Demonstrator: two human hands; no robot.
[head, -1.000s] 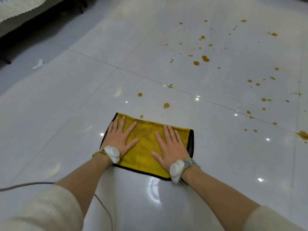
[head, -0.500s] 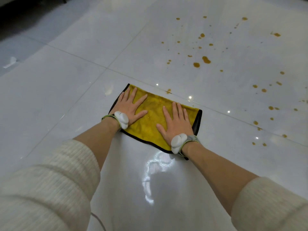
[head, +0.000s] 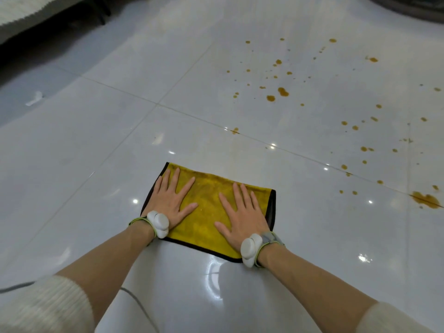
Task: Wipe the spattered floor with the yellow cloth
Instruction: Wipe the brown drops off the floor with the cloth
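Note:
The yellow cloth with black edging lies flat on the glossy white tiled floor. My left hand presses flat on the cloth's left half, fingers spread. On its right half my right hand lies flat in the same way. Neither hand grips the cloth. Brown spatter spots dot the tiles ahead and to the right. One spot sits on the grout line just beyond the cloth. A larger brown puddle lies at the far right.
A bed or sofa with dark legs stands at the top left, with a small white scrap on the floor near it. A grey cable runs under my left arm. A dark round object shows at the top right.
Both hands pushed the cloth forward to the grout line, then drew it back toward me. Two brown spots that lay just ahead of the cloth are gone.

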